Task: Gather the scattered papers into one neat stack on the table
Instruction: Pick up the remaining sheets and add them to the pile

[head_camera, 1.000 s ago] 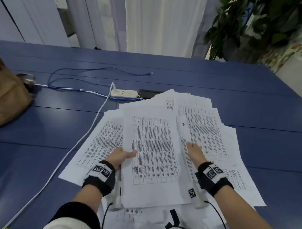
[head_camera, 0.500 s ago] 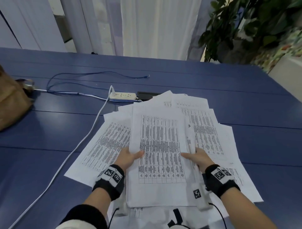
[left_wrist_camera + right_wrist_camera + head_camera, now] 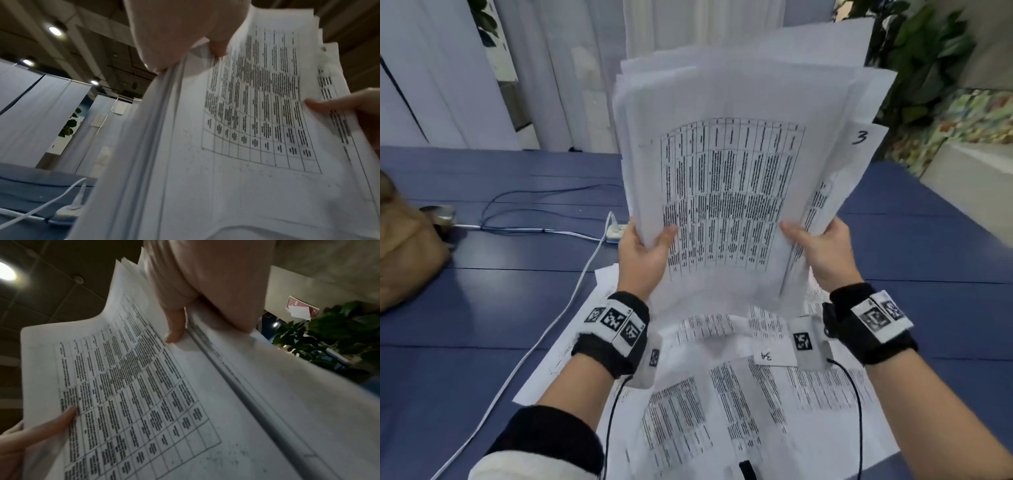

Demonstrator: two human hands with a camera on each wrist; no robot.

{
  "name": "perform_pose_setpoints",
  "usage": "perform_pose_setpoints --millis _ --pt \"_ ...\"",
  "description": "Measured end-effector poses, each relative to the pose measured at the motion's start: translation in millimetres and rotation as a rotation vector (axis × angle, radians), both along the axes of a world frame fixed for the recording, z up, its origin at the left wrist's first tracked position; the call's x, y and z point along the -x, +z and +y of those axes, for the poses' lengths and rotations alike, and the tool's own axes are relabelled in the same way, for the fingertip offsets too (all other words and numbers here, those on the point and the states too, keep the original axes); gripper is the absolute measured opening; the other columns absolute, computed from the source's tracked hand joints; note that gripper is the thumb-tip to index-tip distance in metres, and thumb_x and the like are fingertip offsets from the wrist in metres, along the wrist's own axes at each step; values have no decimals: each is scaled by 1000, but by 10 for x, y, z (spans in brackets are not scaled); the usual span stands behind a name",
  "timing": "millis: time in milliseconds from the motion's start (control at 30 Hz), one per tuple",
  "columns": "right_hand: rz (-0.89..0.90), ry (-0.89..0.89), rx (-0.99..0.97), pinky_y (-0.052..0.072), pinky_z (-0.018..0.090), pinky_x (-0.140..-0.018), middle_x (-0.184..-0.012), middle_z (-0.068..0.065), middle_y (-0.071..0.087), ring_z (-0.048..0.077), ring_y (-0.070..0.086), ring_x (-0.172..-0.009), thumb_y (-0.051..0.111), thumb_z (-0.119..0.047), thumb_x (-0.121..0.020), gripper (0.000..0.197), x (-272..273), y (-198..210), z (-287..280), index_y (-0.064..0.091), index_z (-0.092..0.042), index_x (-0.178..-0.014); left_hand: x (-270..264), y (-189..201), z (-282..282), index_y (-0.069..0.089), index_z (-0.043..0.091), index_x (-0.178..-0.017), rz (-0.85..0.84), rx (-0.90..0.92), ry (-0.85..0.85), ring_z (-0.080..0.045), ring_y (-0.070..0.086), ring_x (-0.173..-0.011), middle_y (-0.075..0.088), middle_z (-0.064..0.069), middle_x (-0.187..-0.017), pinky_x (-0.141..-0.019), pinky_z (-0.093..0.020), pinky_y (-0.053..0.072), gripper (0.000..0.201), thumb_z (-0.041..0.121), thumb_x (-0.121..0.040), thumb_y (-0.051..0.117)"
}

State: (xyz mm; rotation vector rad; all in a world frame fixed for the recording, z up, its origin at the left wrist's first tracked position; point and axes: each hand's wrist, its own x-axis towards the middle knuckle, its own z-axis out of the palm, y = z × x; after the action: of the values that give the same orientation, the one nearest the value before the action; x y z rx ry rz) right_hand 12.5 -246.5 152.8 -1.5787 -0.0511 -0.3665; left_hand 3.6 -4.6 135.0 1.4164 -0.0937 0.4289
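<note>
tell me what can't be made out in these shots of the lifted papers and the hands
- Printed text on the lifted papers: too small and blurred in every view.
- Fingers of the left hand and right hand: behind the sheets in the head view; only thumbs show.
- Power strip: mostly hidden behind the papers and left hand.
- Papers on the table: cut off at the head view's bottom edge.

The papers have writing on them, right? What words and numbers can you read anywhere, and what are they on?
"3": handwritten at the top right corner of a sheet in the lifted bundle.
"3A": handwritten, seen upside down, on a sheet lying on the table.
Printed tables on the front page: too small and blurred to read.
Wristband squares: patterns, no words.
</note>
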Motion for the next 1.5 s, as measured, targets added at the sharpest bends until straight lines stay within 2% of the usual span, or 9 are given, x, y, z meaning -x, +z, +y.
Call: perform_pose_setpoints --millis 133,300,467,767,867,967,1167,1367,1500 --pt "71 12 6 55 37 -85 -97 4 71 19 69 -91 78 -11 -71 33 -39 -191 -12 64 -6 -100 25 -113 -18 -4 9 -143 -162 -31 84 15 57 -99 42 18 -121 -82 -9 49 93 -20 -79 56" --pt "128 117 31 56 35 -86 -99 8 72 19 70 -91 77 -1 -68 36 -95 -300 -13 67 -5 -102 -12 -210 62 19 53 -130 -28 22 34 -10 61 -109 47 -10 -138 -95 -28 51 93 15 -69 79" --pt "104 229 50 55 27 -84 -91 -1 74 15 70 -92 76 0 -64 35 -187 -218 -54 68 -13 -95 -70 -70 64 44 19 -122 26 3 -32 -8 62 -95 61 0 -110 -71 -14 55 66 5 -67 78" --pt "99 205 -70 56 17 -72 -82 -11 75 3 70 -80 91 -46 -22 86 -166 -348 -55 62 -17 -98 -105 -117 245 49 12 -117 99 -3 -18 -10 66 -88 66 -2 -104 -72 -21 58 60 4 -65 79" --pt "114 184 -90 57 26 -80 -84 -8 75 5 70 -82 90 -42 -29 78 -155 -427 66 62 -18 -98 -50 -209 175 49 13 -114 113 3 -1 1 66 -81 64 5 -99 -73 -18 57 53 4 -69 76" --pt "122 198 -63 57 23 -78 -89 -7 74 7 70 -87 90 -42 -32 79 -137 -488 218 63 -17 -102 -25 -257 -5 51 15 -109 155 -6 -20 -6 61 -86 62 7 -95 -75 -20 50 44 9 -73 75" --pt "104 92 -45 53 13 -65 -101 -1 67 -3 67 -77 76 -3 -69 50 -50 -574 76 57 -3 -116 -25 -127 37 51 22 -104 105 -3 18 -13 62 -94 64 6 -99 -94 -37 51 34 13 -77 71" --pt "-25 24 -67 53 16 -64 -95 -1 67 5 67 -79 78 -1 -67 45 -118 -93 153 56 -6 -106 -8 297 -91 35 18 -130 -270 44 80 1 61 -83 58 2 -109 -78 -16 50 54 11 -85 65" --pt "-84 47 -76 54 17 -68 -102 -3 64 2 66 -86 78 -2 -67 51 -134 61 178 52 -14 -110 -111 370 -27 54 31 -95 -363 -121 152 -1 53 -70 64 16 -87 -71 -23 43 9 23 -92 53"
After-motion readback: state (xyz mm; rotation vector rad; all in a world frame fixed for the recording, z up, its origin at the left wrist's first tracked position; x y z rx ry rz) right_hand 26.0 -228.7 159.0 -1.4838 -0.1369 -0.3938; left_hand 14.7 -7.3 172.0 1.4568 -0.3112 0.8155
